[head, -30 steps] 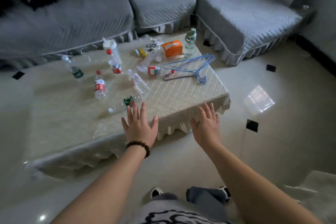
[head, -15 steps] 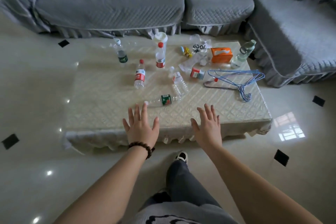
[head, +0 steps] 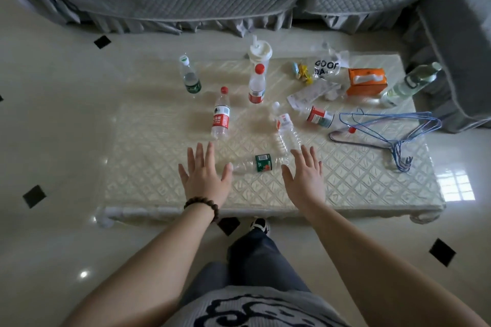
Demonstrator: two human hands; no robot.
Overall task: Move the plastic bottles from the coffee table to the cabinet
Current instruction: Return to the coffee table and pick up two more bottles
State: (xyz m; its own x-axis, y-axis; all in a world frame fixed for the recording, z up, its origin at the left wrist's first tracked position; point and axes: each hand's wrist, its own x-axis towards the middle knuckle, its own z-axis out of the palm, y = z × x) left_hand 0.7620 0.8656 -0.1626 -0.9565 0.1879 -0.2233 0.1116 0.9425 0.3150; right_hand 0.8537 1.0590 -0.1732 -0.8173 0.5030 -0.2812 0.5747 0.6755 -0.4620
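your left hand [head: 205, 177] and your right hand [head: 305, 178] are both stretched out flat over the near part of the coffee table [head: 148, 180], palms down, fingers spread and gripping nothing. a dark bead bracelet [head: 202, 206] circles your left wrist.

between the two hands lies a clear bottle with a green label [head: 259, 163], on its side; whether your left thumb touches its cap end is hard to tell. just beyond your right fingertips another clear bottle [head: 285, 130] lies tilted, white cap pointing away from you. a third lies on its side further right, with a red and white label [head: 320, 117], near the blue wire hangers [head: 393, 133].

three bottles stand upright: one with a red label [head: 221, 115] beyond your left hand, one with a red cap [head: 257, 84] behind it, and one with a green label [head: 190, 79] at the far left. an orange tissue box [head: 367, 81] sits far right, a white lidded cup [head: 259, 52] at the far edge.
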